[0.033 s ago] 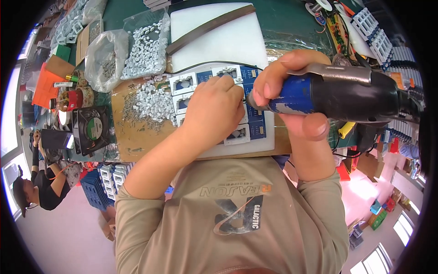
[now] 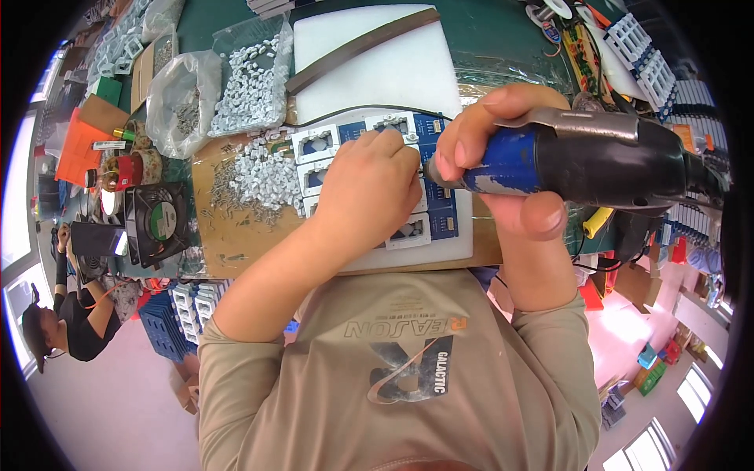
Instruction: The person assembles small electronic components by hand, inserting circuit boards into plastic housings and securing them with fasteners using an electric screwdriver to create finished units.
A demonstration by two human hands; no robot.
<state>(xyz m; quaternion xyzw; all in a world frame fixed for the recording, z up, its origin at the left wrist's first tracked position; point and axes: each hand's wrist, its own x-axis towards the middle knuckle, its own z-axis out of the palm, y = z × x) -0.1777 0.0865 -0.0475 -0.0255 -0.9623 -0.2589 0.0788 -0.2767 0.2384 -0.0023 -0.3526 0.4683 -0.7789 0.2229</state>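
Note:
My right hand (image 2: 503, 145) is wrapped round a blue and black power screwdriver (image 2: 597, 161), held sideways with its nose pointing left. The screwdriver's tip is close to the fingers of my left hand (image 2: 369, 177), which are curled over a blue circuit board (image 2: 445, 200). What those fingers pinch, if anything, is hidden under the hand. White plastic frames (image 2: 315, 144) sit in rows on the board, some covered by my left hand and wrist. The board lies on a white foam sheet (image 2: 463, 243).
Small white parts (image 2: 267, 174) and loose screws (image 2: 224, 200) are heaped left of the board. Behind them stand a clear tray (image 2: 250, 82) of similar parts and a plastic bag (image 2: 184, 102). A dark bar (image 2: 361, 49) lies on foam. A black fan (image 2: 157, 224) stands left; another person (image 2: 71, 322) sits beyond.

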